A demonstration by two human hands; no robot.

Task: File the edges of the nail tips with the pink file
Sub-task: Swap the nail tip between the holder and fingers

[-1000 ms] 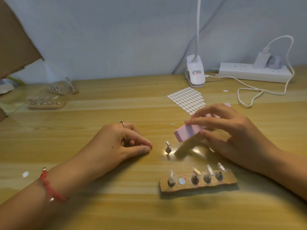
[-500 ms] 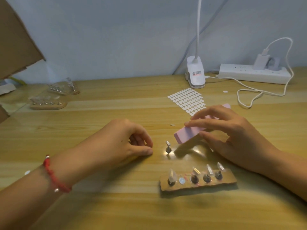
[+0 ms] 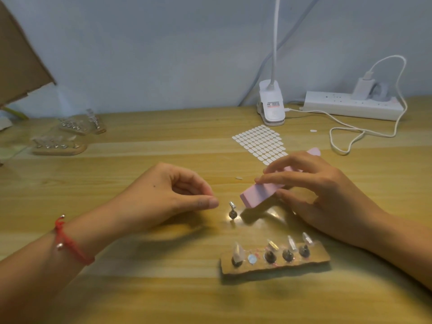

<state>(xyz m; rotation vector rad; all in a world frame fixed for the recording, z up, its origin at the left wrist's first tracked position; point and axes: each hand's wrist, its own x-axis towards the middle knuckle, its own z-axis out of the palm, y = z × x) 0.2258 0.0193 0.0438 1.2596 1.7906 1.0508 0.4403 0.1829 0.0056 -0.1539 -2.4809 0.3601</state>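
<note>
My right hand [image 3: 320, 195] grips the pink file [image 3: 259, 192], a long block tilted down to the left, its lower end just right of a single nail tip on a small stand [image 3: 232, 211] on the table. My left hand [image 3: 168, 195] rests on the table left of that stand, thumb and fingers curved toward it with a gap, holding nothing. In front stands a cardboard strip [image 3: 275, 265] carrying several clear nail tips on dark stands.
A sheet of white oval stickers [image 3: 261, 143] lies behind the file. A clip lamp [image 3: 272, 106], a power strip [image 3: 350, 105] and a looping white cable [image 3: 346, 136] sit at the back right. Two more holders with tips [image 3: 58, 146] stand far left.
My left hand has turned and opened its fingers, with the thumb now pointing at the single stand. The right hand with the pink file has barely shifted.
</note>
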